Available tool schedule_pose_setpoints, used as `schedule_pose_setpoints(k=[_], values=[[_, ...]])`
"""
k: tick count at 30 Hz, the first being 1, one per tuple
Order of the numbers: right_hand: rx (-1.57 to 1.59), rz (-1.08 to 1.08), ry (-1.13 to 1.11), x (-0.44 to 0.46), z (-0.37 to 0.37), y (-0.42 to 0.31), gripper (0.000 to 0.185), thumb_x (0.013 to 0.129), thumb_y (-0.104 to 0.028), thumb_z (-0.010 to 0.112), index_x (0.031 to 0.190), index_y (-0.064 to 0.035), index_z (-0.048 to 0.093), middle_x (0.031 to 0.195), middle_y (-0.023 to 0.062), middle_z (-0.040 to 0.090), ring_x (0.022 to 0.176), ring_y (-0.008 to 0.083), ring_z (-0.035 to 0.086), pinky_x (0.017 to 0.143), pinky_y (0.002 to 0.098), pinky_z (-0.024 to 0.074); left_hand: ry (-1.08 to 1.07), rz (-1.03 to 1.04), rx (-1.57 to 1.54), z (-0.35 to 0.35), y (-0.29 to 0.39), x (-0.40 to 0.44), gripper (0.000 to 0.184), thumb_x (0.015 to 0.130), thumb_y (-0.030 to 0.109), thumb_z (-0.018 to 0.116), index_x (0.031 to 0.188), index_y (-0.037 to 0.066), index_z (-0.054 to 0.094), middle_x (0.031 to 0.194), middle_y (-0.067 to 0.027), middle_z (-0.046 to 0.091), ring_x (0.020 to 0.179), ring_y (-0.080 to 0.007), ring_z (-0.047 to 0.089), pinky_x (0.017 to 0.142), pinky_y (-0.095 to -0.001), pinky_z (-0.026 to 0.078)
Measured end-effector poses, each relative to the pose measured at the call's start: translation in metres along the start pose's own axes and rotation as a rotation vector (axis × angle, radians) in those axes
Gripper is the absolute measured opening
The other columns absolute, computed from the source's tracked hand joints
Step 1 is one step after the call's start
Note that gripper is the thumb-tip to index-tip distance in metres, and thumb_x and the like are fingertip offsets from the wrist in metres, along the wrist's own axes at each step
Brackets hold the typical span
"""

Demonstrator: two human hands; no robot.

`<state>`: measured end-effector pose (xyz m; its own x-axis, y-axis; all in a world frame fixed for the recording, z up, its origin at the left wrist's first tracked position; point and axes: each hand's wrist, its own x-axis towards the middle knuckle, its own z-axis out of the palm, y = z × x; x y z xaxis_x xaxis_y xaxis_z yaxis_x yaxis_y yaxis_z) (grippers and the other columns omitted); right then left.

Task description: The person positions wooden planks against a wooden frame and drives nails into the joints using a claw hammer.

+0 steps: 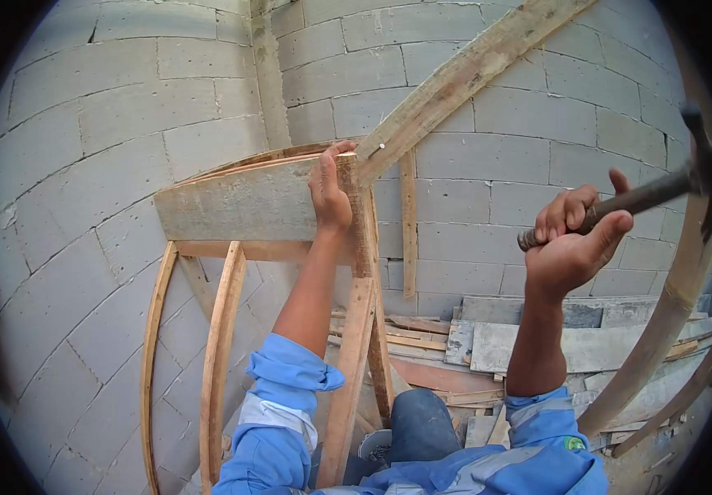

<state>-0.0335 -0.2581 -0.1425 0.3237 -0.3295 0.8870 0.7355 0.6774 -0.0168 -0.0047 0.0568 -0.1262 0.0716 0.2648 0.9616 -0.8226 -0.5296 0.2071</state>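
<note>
My right hand [575,235] is raised at the right, closed around the handle of a claw hammer [649,195]; the hammer's head is up and to the right. My left hand [331,194] grips the end of a wide grey wooden board [240,200], its fingers over the top edge beside an upright post [362,223]. A long diagonal plank [463,78] meets the post's top and rises to the right. A nail [381,147] sticks out of the plank near its lower end.
Grey block walls [504,198] stand behind and at the left. Timber legs [222,355] hang below the board. Scrap planks [570,346] are piled on the ground. A curved-looking timber [669,305] rises at the right, and a bucket [375,445] sits near my leg.
</note>
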Motion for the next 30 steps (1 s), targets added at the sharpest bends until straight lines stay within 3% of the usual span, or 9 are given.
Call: schedule_pose_setpoints(k=[2, 4, 11, 14, 17, 20, 25, 26, 30], values=[[-0.045, -0.005, -0.021, -0.016, 0.001, 0.035, 0.049, 0.110, -0.047, 0.036, 0.132, -0.0051, 0.047, 0.073, -0.0017, 0.051, 0.049, 0.0060, 0.042, 0.044, 0.0231, 0.0386, 0.022, -0.025, -0.059, 0.000, -0.001, -0.002, 0.059, 0.110, 0.042, 0.028, 0.116, -0.003, 0.066, 0.115, -0.0118, 0.069, 0.113, -0.0234, 0.060, 0.103, -0.0360, 0.042], [-0.814, 0.343, -0.606, -0.046, -0.014, 0.066, 0.030, 0.108, -0.025, 0.048, 0.124, -0.0010, 0.056, 0.080, 0.0030, 0.059, 0.061, 0.0162, 0.049, 0.063, 0.0345, 0.0458, 0.033, -0.093, -0.146, 0.001, -0.003, -0.004, 0.059, 0.110, 0.042, 0.028, 0.115, -0.002, 0.067, 0.115, -0.0120, 0.069, 0.112, -0.0233, 0.060, 0.102, -0.0360, 0.042], [0.048, -0.023, 0.079, 0.000, 0.009, -0.001, 0.045, 0.109, -0.047, 0.039, 0.126, -0.0056, 0.046, 0.070, -0.0024, 0.041, 0.050, 0.0055, 0.042, 0.040, 0.0213, 0.0349, 0.019, -0.039, -0.068, 0.001, 0.004, -0.005, 0.060, 0.110, 0.044, 0.027, 0.114, -0.002, 0.067, 0.111, -0.0113, 0.068, 0.107, -0.0217, 0.061, 0.099, -0.0349, 0.044], [-0.567, -0.225, -0.216, -0.026, -0.024, 0.086, 0.039, 0.110, -0.042, 0.042, 0.115, -0.0048, 0.051, 0.070, -0.0017, 0.046, 0.052, 0.0063, 0.043, 0.046, 0.0207, 0.0360, 0.018, -0.028, -0.082, 0.000, 0.003, -0.003, 0.061, 0.110, 0.044, 0.027, 0.114, -0.002, 0.066, 0.111, -0.0112, 0.068, 0.107, -0.0205, 0.060, 0.097, -0.0343, 0.044], [-0.652, 0.407, -0.558, -0.055, -0.014, 0.084, 0.033, 0.109, -0.035, 0.046, 0.109, -0.0038, 0.056, 0.073, -0.0007, 0.050, 0.054, 0.0060, 0.043, 0.051, 0.0199, 0.0359, -0.007, -0.116, -0.127, 0.002, 0.016, -0.015, 0.057, 0.109, 0.041, 0.029, 0.115, -0.002, 0.066, 0.112, -0.0112, 0.067, 0.107, -0.0201, 0.059, 0.098, -0.0340, 0.044], [-0.431, 0.422, -0.250, -0.043, -0.012, 0.039, 0.032, 0.109, -0.034, 0.047, 0.112, -0.0040, 0.056, 0.073, -0.0009, 0.049, 0.054, 0.0050, 0.043, 0.048, 0.0200, 0.0355, -0.020, -0.037, -0.085, -0.001, 0.022, -0.001, 0.052, 0.107, 0.037, 0.031, 0.116, -0.002, 0.065, 0.111, -0.0108, 0.067, 0.107, -0.0198, 0.059, 0.098, -0.0338, 0.043], [0.121, -0.176, 0.142, -0.018, 0.021, 0.015, 0.042, 0.109, -0.045, 0.042, 0.116, -0.0052, 0.050, 0.072, -0.0005, 0.045, 0.051, 0.0087, 0.043, 0.045, 0.0239, 0.0386, -0.026, -0.078, -0.161, 0.001, 0.017, -0.008, 0.049, 0.103, 0.033, 0.033, 0.122, -0.001, 0.062, 0.118, -0.0092, 0.064, 0.112, -0.0173, 0.056, 0.102, -0.0321, 0.041], [-0.399, -0.397, -0.075, -0.025, 0.003, 0.056, 0.039, 0.109, -0.043, 0.043, 0.113, -0.0048, 0.052, 0.075, 0.0001, 0.049, 0.053, 0.0102, 0.046, 0.049, 0.0247, 0.0407, -0.028, -0.082, -0.177, -0.002, 0.013, -0.007, 0.049, 0.102, 0.033, 0.033, 0.122, -0.001, 0.062, 0.118, -0.0091, 0.064, 0.112, -0.0173, 0.056, 0.102, -0.0321, 0.041], [-0.764, 0.306, -0.482, -0.056, -0.005, 0.075, 0.032, 0.110, -0.034, 0.044, 0.107, -0.0041, 0.055, 0.081, 0.0000, 0.056, 0.058, 0.0116, 0.052, 0.057, 0.0260, 0.0443, -0.041, -0.119, -0.266, 0.004, 0.009, -0.016, 0.050, 0.096, 0.032, 0.034, 0.119, -0.002, 0.062, 0.112, -0.0098, 0.064, 0.108, -0.0189, 0.056, 0.100, -0.0325, 0.041]])
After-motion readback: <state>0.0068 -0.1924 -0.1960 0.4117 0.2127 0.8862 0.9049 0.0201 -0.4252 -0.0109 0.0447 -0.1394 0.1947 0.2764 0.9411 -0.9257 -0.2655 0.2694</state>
